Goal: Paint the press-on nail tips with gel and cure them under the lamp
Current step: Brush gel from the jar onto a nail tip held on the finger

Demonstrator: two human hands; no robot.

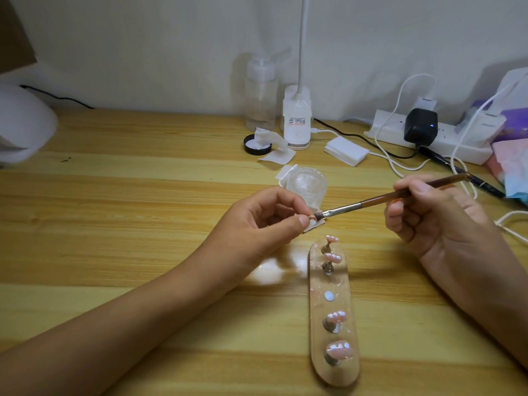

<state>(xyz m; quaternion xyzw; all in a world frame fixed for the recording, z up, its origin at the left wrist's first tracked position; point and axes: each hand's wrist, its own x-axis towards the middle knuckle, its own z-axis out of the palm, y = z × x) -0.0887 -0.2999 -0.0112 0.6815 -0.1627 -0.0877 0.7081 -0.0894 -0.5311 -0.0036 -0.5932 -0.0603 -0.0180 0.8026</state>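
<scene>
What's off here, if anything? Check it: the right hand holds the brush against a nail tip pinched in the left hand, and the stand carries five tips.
The count is wrong: in the head view the stand carries four tips, its middle spot bare. The rest stands: the right hand holds the brush against a nail tip pinched in the left hand.

Above a pale wooden table [128,195], the left hand [265,221] pinches a small pink nail tip [310,217] while the right hand [434,215] holds a brown-handled brush [400,194], its bristles touching that tip, near a clear oval stand [333,284] bearing four pink tips [339,348].
</scene>
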